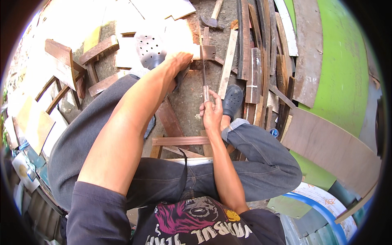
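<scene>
My left hand (179,62) is closed on a short piece of wood (208,52), just right of my left foot in a grey perforated clog (150,50). Strong glare washes out part of this hand and the wood under it. In my right hand (212,109) is the handle of a handsaw (203,67), seen almost edge-on. Its narrow blade points away from me and crosses the piece of wood, close to the right of my left hand. Beneath my hands lies a rough concrete floor (185,98).
A hammer (212,21) lies at the far side. Many long boards (255,75) crowd the right, beside a green panel (341,61). My right foot wears a dark clog (233,101). Joined wooden scraps (61,59) stand at left; a wooden frame (179,141) lies before my lap.
</scene>
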Tool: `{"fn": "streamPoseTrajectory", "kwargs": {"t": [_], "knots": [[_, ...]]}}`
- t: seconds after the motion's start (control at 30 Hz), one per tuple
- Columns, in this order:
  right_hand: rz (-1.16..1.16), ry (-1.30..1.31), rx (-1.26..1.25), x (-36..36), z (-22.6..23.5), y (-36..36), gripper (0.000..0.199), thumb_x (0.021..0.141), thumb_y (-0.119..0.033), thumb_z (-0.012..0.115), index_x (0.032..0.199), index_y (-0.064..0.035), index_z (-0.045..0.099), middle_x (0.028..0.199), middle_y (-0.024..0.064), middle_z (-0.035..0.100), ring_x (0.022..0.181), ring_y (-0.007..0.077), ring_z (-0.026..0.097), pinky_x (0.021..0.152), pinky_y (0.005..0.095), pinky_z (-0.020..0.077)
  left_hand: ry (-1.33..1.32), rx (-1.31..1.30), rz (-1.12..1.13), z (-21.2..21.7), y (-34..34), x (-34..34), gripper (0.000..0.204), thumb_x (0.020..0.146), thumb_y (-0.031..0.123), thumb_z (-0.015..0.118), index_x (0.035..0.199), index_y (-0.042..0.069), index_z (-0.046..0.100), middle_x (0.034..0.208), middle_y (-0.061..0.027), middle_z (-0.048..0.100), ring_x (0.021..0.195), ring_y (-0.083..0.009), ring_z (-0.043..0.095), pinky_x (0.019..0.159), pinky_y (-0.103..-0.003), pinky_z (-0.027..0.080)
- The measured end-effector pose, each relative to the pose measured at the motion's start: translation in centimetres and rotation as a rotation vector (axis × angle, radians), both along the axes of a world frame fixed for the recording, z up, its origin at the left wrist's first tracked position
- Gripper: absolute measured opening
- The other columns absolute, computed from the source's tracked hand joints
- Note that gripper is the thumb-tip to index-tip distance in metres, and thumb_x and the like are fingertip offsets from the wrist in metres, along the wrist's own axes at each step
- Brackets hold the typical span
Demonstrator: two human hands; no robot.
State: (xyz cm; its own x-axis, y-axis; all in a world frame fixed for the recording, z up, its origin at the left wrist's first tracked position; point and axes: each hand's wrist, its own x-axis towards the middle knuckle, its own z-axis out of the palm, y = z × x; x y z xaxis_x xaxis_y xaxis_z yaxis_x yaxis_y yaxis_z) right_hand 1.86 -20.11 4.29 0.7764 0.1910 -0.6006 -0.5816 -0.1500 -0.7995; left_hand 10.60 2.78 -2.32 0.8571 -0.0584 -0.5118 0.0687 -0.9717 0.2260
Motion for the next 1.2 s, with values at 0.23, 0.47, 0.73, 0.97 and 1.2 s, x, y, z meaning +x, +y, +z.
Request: {"fn": "streamPoseTrajectory", "kwargs": {"t": [0.23, 0.47, 0.73, 0.97, 1.2], "knots": [[0.016, 0.04, -0.104, 0.5, -0.9, 0.1, 0.036, 0.1, -0.021, 0.06, 0.131, -0.0037, 0.052, 0.064, -0.0003, 0.055, 0.05, 0.0055, 0.048, 0.04, 0.0215, 0.0364, -0.086, 0.012, -0.06, -1.0, 0.3, 0.0, 0.027, 0.1, 0.026, 0.054, 0.089, 0.006, 0.068, 0.074, -0.0075, 0.07, 0.056, -0.0153, 0.065, 0.049, -0.031, 0.054], [0.015, 0.058, -0.095, -0.3, 0.4, 0.0, 0.033, 0.101, -0.02, 0.059, 0.13, -0.004, 0.054, 0.064, 0.0007, 0.054, 0.047, 0.0064, 0.046, 0.039, 0.0229, 0.0366, -0.185, 0.047, 0.03, -2.8, 0.4, -2.1, 0.014, 0.091, 0.018, 0.062, 0.084, 0.011, 0.072, 0.083, -0.0043, 0.072, 0.072, -0.0174, 0.068, 0.058, -0.035, 0.054], [0.09, -0.126, -0.225, 3.4, -3.4, 2.0, 0.034, 0.101, -0.026, 0.059, 0.127, -0.0055, 0.059, 0.059, -0.0019, 0.055, 0.049, 0.0047, 0.046, 0.043, 0.0236, 0.0348, -0.124, 0.01, -0.048, -0.6, 0.0, 0.2, 0.014, 0.09, 0.018, 0.063, 0.085, 0.011, 0.073, 0.082, -0.0054, 0.073, 0.068, -0.0195, 0.069, 0.057, -0.037, 0.055], [-0.041, -0.064, -0.139, -2.5, -1.4, -1.4, 0.034, 0.102, -0.023, 0.056, 0.129, -0.0007, 0.057, 0.072, -0.0005, 0.06, 0.053, 0.0037, 0.047, 0.046, 0.0211, 0.0359, -0.063, 0.029, -0.003, -0.4, -0.3, 1.0, 0.013, 0.091, 0.016, 0.062, 0.088, 0.011, 0.073, 0.085, -0.0051, 0.074, 0.072, -0.0195, 0.07, 0.06, -0.037, 0.055], [0.002, -0.073, -0.149, 2.4, -3.0, 1.3, 0.033, 0.101, -0.021, 0.059, 0.129, -0.0029, 0.059, 0.062, -0.0044, 0.052, 0.05, 0.0031, 0.043, 0.044, 0.022, 0.032, -0.097, -0.038, -0.028, -1.6, 0.1, 0.7, 0.012, 0.09, 0.016, 0.063, 0.086, 0.011, 0.074, 0.085, -0.0055, 0.075, 0.073, -0.019, 0.071, 0.06, -0.037, 0.055]]}}
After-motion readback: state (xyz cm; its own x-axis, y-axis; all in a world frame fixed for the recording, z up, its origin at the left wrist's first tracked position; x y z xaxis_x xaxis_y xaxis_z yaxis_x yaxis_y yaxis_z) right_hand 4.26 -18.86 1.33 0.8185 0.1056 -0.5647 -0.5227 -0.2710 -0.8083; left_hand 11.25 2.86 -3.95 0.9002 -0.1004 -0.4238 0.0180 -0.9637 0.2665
